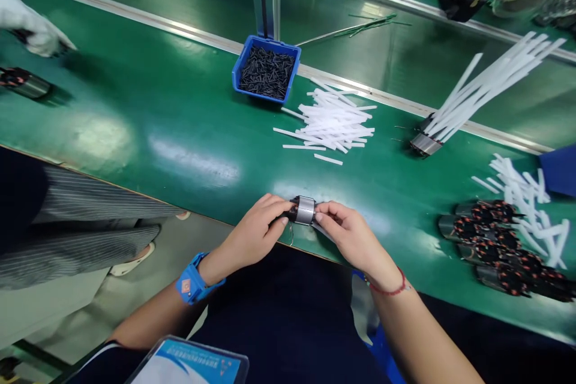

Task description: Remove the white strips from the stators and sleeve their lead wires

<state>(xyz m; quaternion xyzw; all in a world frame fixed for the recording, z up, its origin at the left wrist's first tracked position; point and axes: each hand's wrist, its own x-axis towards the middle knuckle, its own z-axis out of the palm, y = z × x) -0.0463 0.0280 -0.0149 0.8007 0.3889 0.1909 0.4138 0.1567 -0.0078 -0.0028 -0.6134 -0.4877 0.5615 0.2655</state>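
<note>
A motor stator (306, 210), a silvery cylinder with dark ends and copper windings, lies sideways near the front edge of the green bench. My left hand (265, 225) grips its left end between thumb and fingers. At the right end, the fingers of my right hand (339, 225) are closed, with a white strip (324, 231) running out beneath them. A thin wire (291, 235) hangs below the stator's left end. Beyond my hands lies a loose pile of white strips (333, 120).
A blue bin (236, 81) of short black pieces stands by the metal rail. Right, a stator (425, 143) holds a bundle of long white strips; several more stators (499, 246) lie nearer. At far left, a co-worker's gloved hand (38, 30) is above another stator (31, 85).
</note>
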